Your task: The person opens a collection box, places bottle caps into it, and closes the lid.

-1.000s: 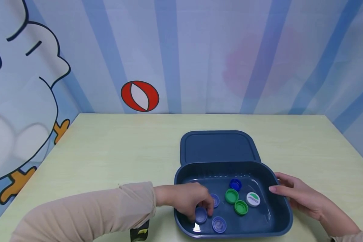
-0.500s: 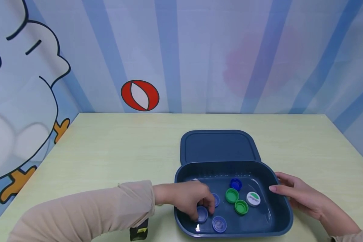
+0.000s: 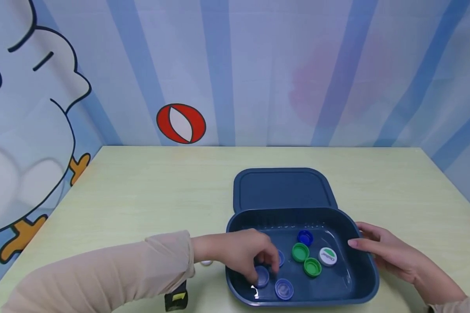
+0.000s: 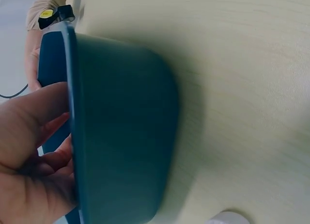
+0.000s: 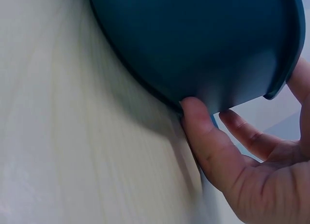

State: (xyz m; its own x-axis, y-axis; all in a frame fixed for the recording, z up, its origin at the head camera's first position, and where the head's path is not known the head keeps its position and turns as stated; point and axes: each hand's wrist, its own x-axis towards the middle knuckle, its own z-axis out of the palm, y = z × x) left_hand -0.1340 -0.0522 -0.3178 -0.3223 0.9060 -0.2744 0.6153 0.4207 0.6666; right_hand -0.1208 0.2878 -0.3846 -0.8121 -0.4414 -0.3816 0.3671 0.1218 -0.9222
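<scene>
A dark blue plastic box [image 3: 352, 278] holds several bottle caps. My left hand [image 3: 246, 252] reaches over its left wall, thumb and fingers curled about a purple bottle cap [image 3: 262, 277] on the floor of the box. Another purple cap [image 3: 284, 289] lies just in front; part of a third purple cap [image 3: 281, 258] shows behind the fingers. Towards the right are two green caps [image 3: 300, 253], a dark blue cap [image 3: 305, 238] and a white cap [image 3: 327, 257]. With its thumb over the rim, my right hand [image 3: 391, 256] holds the box's right end; its fingers [image 5: 208, 141] touch the wall outside.
The box's flat blue lid [image 3: 283, 189] lies behind it on the pale wooden table [image 3: 160, 187]. Outside the left wall, a white round cap [image 4: 230, 218] rests on the table, partly under the left arm in the head view. A striped cartoon backdrop [image 3: 250, 78] stands behind.
The left thumb has shifted slightly right and the purple cap with it, while the left forearm has moved a little up and left, uncovering the white cap outside. The right hand stays put.
</scene>
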